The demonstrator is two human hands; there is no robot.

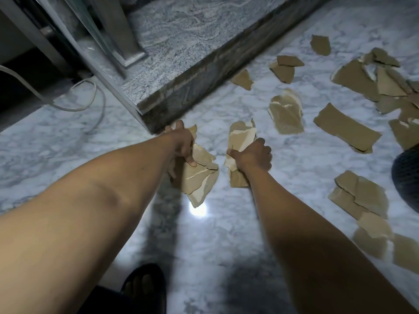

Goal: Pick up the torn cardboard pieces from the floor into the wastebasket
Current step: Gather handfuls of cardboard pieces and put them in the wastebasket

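My left hand (182, 143) grips a stack of torn brown cardboard pieces (200, 177) above the marble floor. My right hand (255, 155) is closed on a second bundle of cardboard pieces (240, 138) just to its right. Several more torn pieces lie on the floor to the right: one pale-edged piece (286, 113), a long strip (347, 128), a big heap (381, 80) at the far right, and a stack (360, 196) at the near right. A dark mesh wastebasket (407, 177) shows partly at the right edge.
A raised grey granite step (181, 41) runs diagonally across the top, its corner just beyond my left hand. A white cable (90, 96) loops on the floor at left by a metal frame. My sandalled foot (145, 284) stands at the bottom.
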